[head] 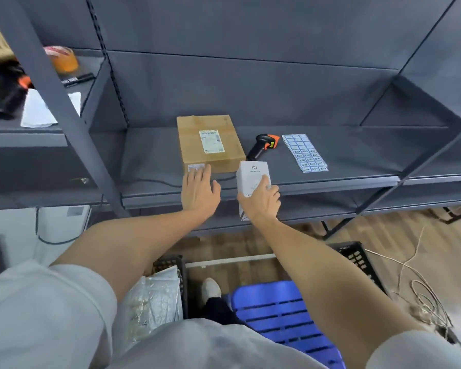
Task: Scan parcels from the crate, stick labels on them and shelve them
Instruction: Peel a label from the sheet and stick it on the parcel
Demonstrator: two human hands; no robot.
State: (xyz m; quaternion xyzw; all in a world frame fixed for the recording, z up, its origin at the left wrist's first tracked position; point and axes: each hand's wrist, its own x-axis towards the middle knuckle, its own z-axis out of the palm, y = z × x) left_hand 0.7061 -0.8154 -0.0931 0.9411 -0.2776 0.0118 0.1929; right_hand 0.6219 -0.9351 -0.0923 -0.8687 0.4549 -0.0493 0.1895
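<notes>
Fingers [265,182] of your right hand [262,201] curl round the white box [252,174], and your thumb is on its near side. You hold the box upright at the near edge of the shelf [330,179], partly hanging over that edge. Your left hand [198,191] is flat and open, fingers straight. Its fingertips touch the small label [196,167] on the near left corner of the brown box [210,142]. Your palm sits over the shelf's near edge.

That brown box lies flat on the shelf, just left of the white box and a little farther back. It has a bigger label [211,141] on top. Just right of it lies the black and orange scanner [264,146], with its handle pointing near. Right of the scanner lies the sheet of blue labels [305,153], close to the scanner but not touching it.

To the right of the sheet the shelf is bare all the way to the slanted post [421,163]. Behind the brown box the shelf is bare too.

Down near your feet sits a black crate [357,259] with a blue crate [285,312] in it. On the left are silver bags [155,299].
</notes>
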